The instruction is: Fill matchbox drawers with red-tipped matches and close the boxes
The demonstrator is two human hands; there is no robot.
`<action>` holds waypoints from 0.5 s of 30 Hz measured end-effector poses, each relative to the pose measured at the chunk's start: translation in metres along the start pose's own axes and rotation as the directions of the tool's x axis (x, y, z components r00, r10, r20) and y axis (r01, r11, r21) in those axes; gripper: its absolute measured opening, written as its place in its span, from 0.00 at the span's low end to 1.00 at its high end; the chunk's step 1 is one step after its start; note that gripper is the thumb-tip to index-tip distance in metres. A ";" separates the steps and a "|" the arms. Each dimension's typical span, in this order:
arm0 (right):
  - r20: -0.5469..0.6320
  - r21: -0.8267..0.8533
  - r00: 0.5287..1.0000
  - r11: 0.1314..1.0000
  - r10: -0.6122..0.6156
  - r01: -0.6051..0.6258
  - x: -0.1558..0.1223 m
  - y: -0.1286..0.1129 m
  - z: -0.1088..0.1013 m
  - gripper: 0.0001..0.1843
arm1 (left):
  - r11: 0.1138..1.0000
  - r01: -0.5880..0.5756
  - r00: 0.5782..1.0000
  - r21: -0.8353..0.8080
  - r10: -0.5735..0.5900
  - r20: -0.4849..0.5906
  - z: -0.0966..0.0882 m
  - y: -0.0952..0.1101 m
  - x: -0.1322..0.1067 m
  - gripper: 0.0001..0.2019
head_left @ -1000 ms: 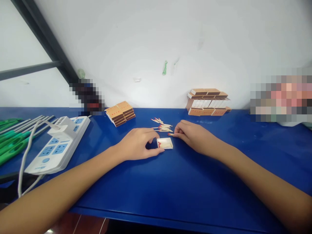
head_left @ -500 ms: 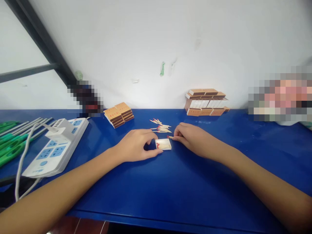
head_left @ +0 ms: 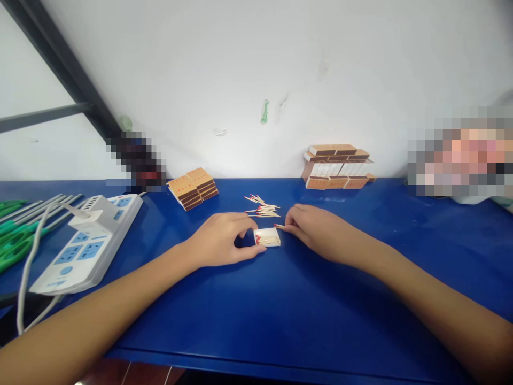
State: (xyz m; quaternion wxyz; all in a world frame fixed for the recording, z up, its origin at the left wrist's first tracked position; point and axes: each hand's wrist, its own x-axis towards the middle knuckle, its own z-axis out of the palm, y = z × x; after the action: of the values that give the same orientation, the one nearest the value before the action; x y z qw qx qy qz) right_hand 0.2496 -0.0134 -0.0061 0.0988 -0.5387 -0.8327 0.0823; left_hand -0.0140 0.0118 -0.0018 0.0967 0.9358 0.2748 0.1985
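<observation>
A small white matchbox tray [head_left: 267, 237] with red-tipped matches in it lies on the blue table [head_left: 280, 310]. My left hand [head_left: 223, 239] grips the tray's left end between thumb and fingers. My right hand [head_left: 310, 224] pinches a single match [head_left: 279, 226] just at the tray's right rear corner. A loose pile of matches [head_left: 262, 207] lies right behind the tray.
A stack of orange matchboxes [head_left: 194, 187] sits at the back left, and a larger pile of boxes and white trays [head_left: 337, 167] rests against the wall at the back right. A white power strip [head_left: 86, 243] with its cable and green-handled tools [head_left: 16, 235] lie at the left.
The view has drifted slightly. My right hand has brought its match a little closer to the tray. My left hand keeps its hold on the tray.
</observation>
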 end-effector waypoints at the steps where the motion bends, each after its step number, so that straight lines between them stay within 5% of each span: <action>1: -0.016 -0.005 1.000 1.000 -0.016 0.016 0.000 0.001 0.000 0.12 | 1.000 0.000 1.000 0.000 0.000 -0.001 0.000 0.000 0.000 0.15; 7: -0.247 0.203 0.968 0.974 -0.051 0.103 0.000 -0.013 -0.008 0.11 | 1.000 0.003 1.000 0.000 -0.003 0.003 -0.001 0.001 0.000 0.15; 15: -0.133 0.286 0.976 0.937 -0.170 0.202 -0.003 -0.030 0.007 0.09 | 1.000 0.006 1.000 0.018 -0.006 -0.009 -0.001 0.002 0.000 0.16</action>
State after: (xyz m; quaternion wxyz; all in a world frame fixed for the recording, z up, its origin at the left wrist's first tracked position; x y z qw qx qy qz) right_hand 0.2222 -0.0291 -0.0061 0.2305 -0.4400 -0.8514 0.1683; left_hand -0.0131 0.0100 -0.0006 0.0877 0.9349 0.2800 0.1997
